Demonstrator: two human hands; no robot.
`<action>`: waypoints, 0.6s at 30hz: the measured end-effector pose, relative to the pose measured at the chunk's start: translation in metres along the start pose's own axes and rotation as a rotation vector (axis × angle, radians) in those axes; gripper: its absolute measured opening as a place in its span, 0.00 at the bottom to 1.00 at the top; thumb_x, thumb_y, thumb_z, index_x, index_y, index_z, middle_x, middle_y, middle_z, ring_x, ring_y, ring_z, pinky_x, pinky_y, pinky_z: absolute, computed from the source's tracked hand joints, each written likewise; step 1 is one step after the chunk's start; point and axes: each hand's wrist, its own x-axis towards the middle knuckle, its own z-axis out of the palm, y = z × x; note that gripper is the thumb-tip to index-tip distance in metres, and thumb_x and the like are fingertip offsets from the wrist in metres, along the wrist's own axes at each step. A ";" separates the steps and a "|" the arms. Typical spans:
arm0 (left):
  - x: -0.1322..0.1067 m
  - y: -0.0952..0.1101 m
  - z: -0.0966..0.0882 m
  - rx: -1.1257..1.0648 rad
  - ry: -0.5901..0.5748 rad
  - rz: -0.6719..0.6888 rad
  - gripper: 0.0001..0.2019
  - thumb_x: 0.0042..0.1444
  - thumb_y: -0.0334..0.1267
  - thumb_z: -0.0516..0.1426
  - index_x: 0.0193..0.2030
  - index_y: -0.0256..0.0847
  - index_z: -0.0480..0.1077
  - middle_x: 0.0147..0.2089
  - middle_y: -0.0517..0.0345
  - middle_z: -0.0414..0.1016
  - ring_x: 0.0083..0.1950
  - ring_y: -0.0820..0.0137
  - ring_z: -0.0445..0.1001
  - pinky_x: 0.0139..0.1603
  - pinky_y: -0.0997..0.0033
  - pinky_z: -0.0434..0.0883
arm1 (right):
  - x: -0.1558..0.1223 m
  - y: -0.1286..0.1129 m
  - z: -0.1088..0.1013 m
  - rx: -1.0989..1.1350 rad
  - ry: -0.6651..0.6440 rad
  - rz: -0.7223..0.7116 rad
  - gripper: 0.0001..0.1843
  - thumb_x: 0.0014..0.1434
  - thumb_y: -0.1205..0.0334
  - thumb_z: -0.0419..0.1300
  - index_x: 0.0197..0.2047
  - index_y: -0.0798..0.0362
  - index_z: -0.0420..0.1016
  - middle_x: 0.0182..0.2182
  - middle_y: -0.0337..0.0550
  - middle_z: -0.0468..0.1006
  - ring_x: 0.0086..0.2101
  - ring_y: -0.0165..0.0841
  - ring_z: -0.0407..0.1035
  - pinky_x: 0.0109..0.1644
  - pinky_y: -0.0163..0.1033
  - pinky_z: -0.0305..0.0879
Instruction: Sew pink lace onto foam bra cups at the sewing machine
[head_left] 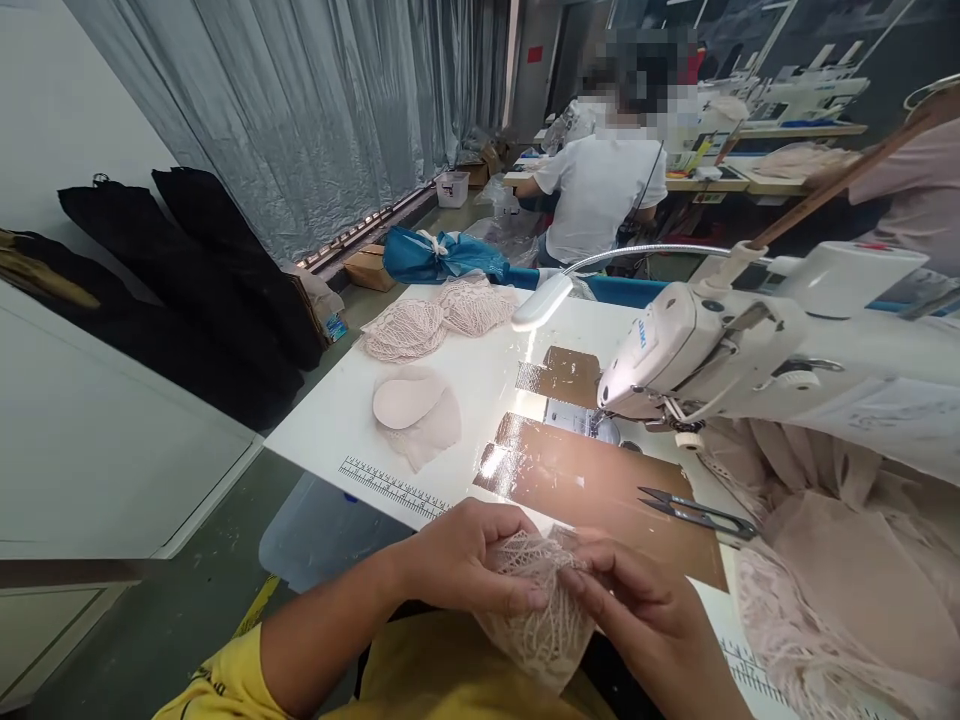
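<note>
Both hands hold one pale pink lace bra cup at the near edge of the sewing table, over my lap. My left hand grips its left side, with the thumb lying across the lace. On the other side, my right hand pinches the cup's upper edge between thumb and fingers. Beyond them stands a white sewing machine, its needle area over a metal plate. Thread snips lie on the brown covering of the table, just past my right hand.
Two lace cups sit at the table's far left. Nearer lies a plain foam cup on thin fabric. Pink lace and mesh fabric is heaped at right. A lamp hangs over the table. A person in white sits ahead.
</note>
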 end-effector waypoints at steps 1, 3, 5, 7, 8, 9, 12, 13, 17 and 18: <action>0.001 -0.004 0.002 -0.013 -0.008 -0.012 0.15 0.49 0.44 0.63 0.38 0.35 0.71 0.30 0.62 0.64 0.30 0.75 0.61 0.31 0.77 0.61 | 0.001 0.001 -0.002 -0.037 0.019 -0.021 0.13 0.53 0.51 0.63 0.25 0.49 0.77 0.31 0.42 0.77 0.33 0.37 0.70 0.36 0.37 0.65; 0.002 -0.007 0.004 -0.003 -0.008 -0.009 0.15 0.50 0.44 0.63 0.37 0.34 0.71 0.29 0.63 0.62 0.29 0.76 0.59 0.30 0.78 0.59 | 0.003 0.002 -0.004 -0.096 0.074 -0.045 0.13 0.54 0.51 0.62 0.25 0.49 0.77 0.34 0.44 0.78 0.36 0.39 0.71 0.39 0.39 0.65; 0.002 -0.007 0.003 0.001 -0.019 0.013 0.14 0.51 0.45 0.62 0.36 0.34 0.71 0.29 0.62 0.61 0.30 0.76 0.59 0.30 0.77 0.59 | 0.004 0.004 -0.005 -0.147 0.138 -0.055 0.13 0.54 0.52 0.62 0.24 0.49 0.76 0.32 0.44 0.79 0.35 0.39 0.72 0.40 0.39 0.65; 0.003 -0.004 0.001 -0.006 -0.028 0.039 0.15 0.51 0.45 0.62 0.37 0.34 0.71 0.30 0.61 0.62 0.31 0.75 0.60 0.31 0.77 0.60 | 0.005 0.004 -0.005 -0.160 0.178 -0.065 0.12 0.53 0.52 0.63 0.23 0.49 0.75 0.30 0.44 0.79 0.34 0.39 0.72 0.39 0.39 0.65; 0.003 -0.003 0.000 -0.012 -0.026 0.047 0.15 0.52 0.45 0.62 0.39 0.34 0.71 0.31 0.60 0.63 0.32 0.74 0.61 0.32 0.77 0.60 | 0.006 0.004 -0.005 -0.157 0.179 -0.070 0.12 0.53 0.52 0.63 0.23 0.49 0.74 0.30 0.43 0.79 0.34 0.38 0.72 0.39 0.39 0.66; 0.005 -0.003 -0.001 -0.014 -0.025 0.052 0.15 0.52 0.45 0.61 0.40 0.34 0.72 0.32 0.59 0.65 0.33 0.74 0.62 0.33 0.77 0.61 | 0.007 0.004 -0.004 -0.153 0.170 -0.077 0.13 0.53 0.53 0.62 0.22 0.49 0.73 0.29 0.43 0.79 0.33 0.38 0.72 0.38 0.38 0.66; 0.009 -0.005 -0.002 0.011 -0.015 0.042 0.18 0.52 0.47 0.62 0.43 0.35 0.72 0.35 0.57 0.68 0.35 0.72 0.65 0.37 0.75 0.64 | 0.009 0.005 -0.004 -0.159 0.123 -0.099 0.13 0.55 0.54 0.61 0.23 0.50 0.72 0.28 0.41 0.78 0.32 0.36 0.72 0.36 0.37 0.66; 0.011 -0.006 -0.002 0.026 -0.012 0.036 0.18 0.52 0.47 0.62 0.44 0.35 0.72 0.35 0.57 0.68 0.35 0.72 0.65 0.38 0.75 0.65 | 0.010 0.005 -0.004 -0.168 0.109 -0.105 0.12 0.55 0.54 0.61 0.24 0.50 0.72 0.28 0.41 0.78 0.31 0.35 0.72 0.36 0.37 0.65; 0.019 -0.009 0.000 0.017 -0.009 0.031 0.16 0.56 0.46 0.58 0.42 0.34 0.72 0.32 0.58 0.67 0.33 0.74 0.63 0.35 0.76 0.64 | 0.013 0.009 -0.008 -0.196 0.071 -0.086 0.12 0.56 0.54 0.60 0.25 0.51 0.72 0.28 0.40 0.78 0.29 0.33 0.71 0.33 0.36 0.65; 0.021 -0.009 0.000 0.006 -0.004 0.037 0.15 0.57 0.46 0.57 0.41 0.33 0.72 0.31 0.59 0.66 0.32 0.74 0.63 0.34 0.76 0.63 | 0.013 0.010 -0.009 -0.201 0.072 -0.063 0.13 0.56 0.53 0.61 0.25 0.51 0.72 0.27 0.40 0.78 0.28 0.32 0.70 0.32 0.35 0.65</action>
